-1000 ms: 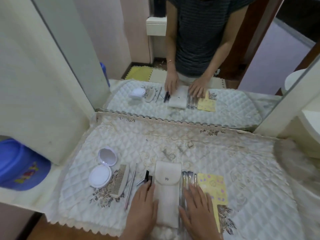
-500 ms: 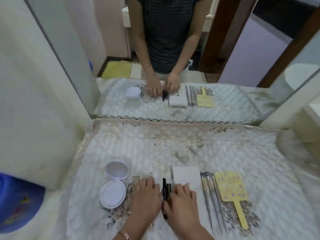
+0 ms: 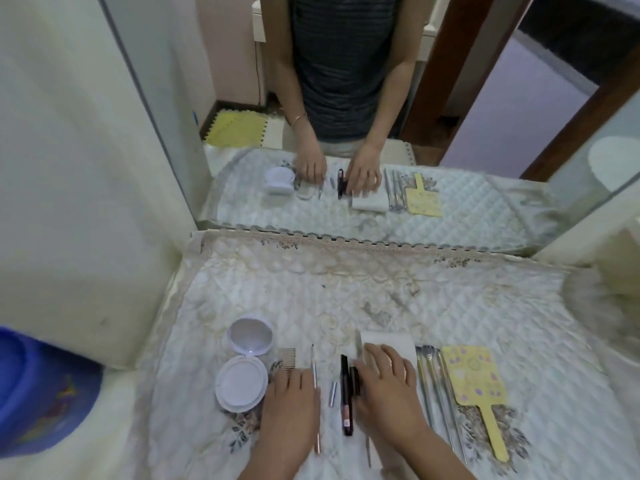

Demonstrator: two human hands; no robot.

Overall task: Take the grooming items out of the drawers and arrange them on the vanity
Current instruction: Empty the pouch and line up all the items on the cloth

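Looking down from the head camera, we see the grooming items laid out in a row along the near part of the quilted tabletop cover (image 3: 346,292). From the left there is an open white compact (image 3: 242,382), its mirrored lid folded back away from us. Just beside it is a comb (image 3: 287,357), then a thin metal stick (image 3: 314,386) and a small silver tube (image 3: 332,393). Next comes a black pen (image 3: 345,400) with a shorter black piece (image 3: 354,381) touching its right side. After that are a white pouch (image 3: 393,341), a bunch of metal tools (image 3: 433,386) lying side by side, and a yellow paddle (image 3: 471,374) with its handle pointing towards us.

The left hand (image 3: 291,410) lies palm down between the compact and the stick, fingers straight and together, their tips over the near end of the comb. Its grip is slack and has hold of nothing. The stick runs along this hand's right edge; we cannot tell whether they touch.

The right hand (image 3: 389,389) lies palm down on the pouch, fingers spread and nearly straight, covering the pouch's near half. Its grip is slack too, with nothing pinched. Its thumb side sits against the shorter black piece.

Behind the cover, a wall mirror (image 3: 346,98) repeats the row and both hands. A blue tub (image 3: 38,393) sits at the lower left, off the cover.
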